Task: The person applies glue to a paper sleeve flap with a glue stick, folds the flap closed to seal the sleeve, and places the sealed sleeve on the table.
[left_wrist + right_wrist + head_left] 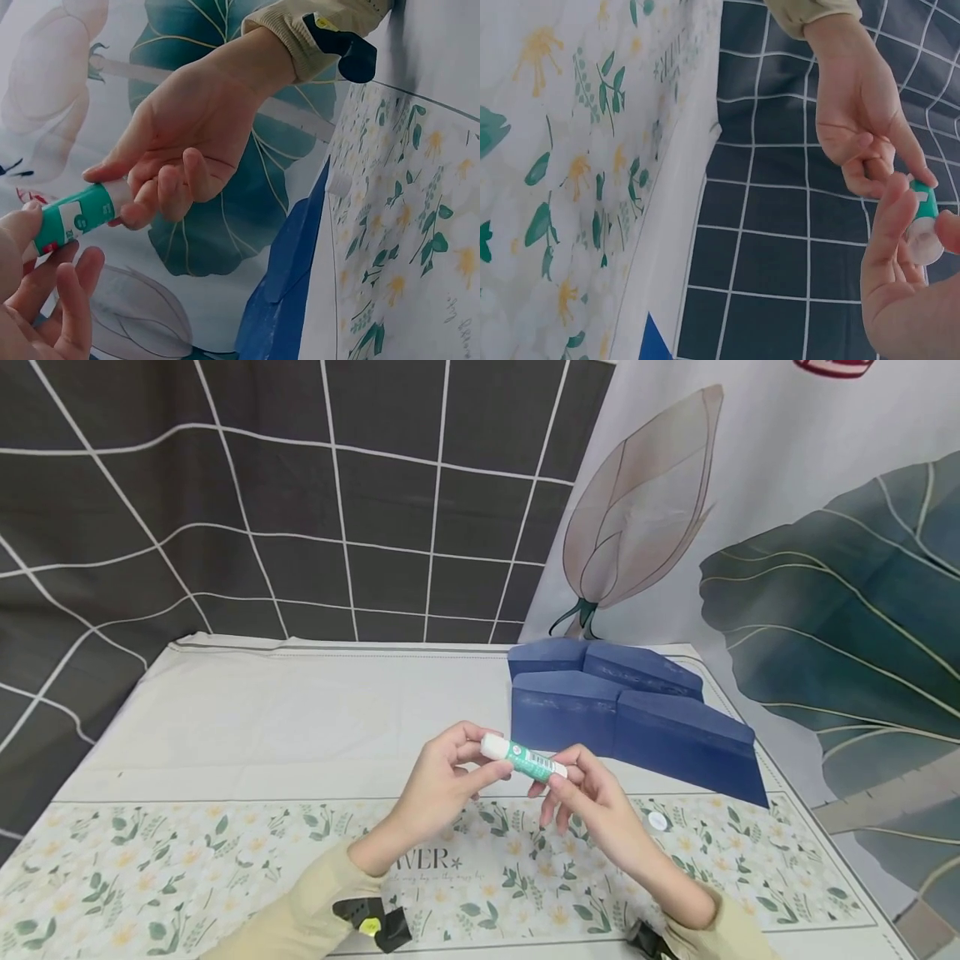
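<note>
A green glue stick (534,762) with white ends is held up over the table between both hands, lying roughly sideways with its right end a little lower. My left hand (442,777) pinches the white left end between thumb and fingers. At the other end, my right hand (592,797) grips the stick with thumb and fingertips, its remaining fingers loosely curled below. The left wrist view shows the green label (79,216) between the two hands. From the right wrist, a round white end (924,244) faces the camera, partly covered by fingers.
A small white round cap (657,821) lies on the flowered cloth (225,868), just right of my right hand. Dark blue angular blocks (600,714) stand in two rows at the back right. Behind the table hangs a dark checked curtain (390,510).
</note>
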`<state>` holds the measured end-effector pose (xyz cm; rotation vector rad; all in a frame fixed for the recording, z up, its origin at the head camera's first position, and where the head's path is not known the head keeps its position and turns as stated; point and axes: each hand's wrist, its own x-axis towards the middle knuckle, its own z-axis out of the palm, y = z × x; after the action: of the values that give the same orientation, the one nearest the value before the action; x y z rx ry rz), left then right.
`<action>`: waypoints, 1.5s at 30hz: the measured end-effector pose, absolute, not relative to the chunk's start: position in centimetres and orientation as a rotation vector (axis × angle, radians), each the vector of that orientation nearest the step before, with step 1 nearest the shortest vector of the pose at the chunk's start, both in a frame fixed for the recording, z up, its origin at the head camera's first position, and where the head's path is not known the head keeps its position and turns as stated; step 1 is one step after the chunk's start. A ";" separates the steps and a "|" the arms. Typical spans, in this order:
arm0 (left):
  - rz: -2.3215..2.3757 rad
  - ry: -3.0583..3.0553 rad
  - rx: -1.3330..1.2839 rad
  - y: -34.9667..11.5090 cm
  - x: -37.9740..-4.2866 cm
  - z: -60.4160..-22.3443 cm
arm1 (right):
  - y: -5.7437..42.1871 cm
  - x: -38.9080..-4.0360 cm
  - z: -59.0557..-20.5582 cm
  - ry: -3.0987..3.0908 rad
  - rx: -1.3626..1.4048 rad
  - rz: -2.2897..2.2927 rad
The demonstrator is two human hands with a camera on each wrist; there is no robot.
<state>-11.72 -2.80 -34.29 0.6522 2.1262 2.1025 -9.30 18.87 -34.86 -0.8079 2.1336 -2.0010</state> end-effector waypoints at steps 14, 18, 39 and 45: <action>1.748 2.118 0.891 -2.1 -18.1 -35.4 | 20.4 -9.9 -35.0 1.895 -0.841 -2.216; 1.639 2.222 0.768 -0.9 -21.7 -36.0 | 20.7 -9.9 -34.8 1.872 -0.863 -2.209; 1.270 2.718 0.306 4.8 -31.1 -41.0 | 20.5 -9.2 -35.1 1.912 -0.738 -2.117; 1.361 2.724 0.285 4.9 -30.7 -41.5 | 20.6 -9.3 -35.2 1.934 -0.741 -2.126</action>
<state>-30.67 4.91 -41.55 0.2850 2.7241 1.3615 -9.30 20.61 -35.25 -0.7415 1.9343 -2.1264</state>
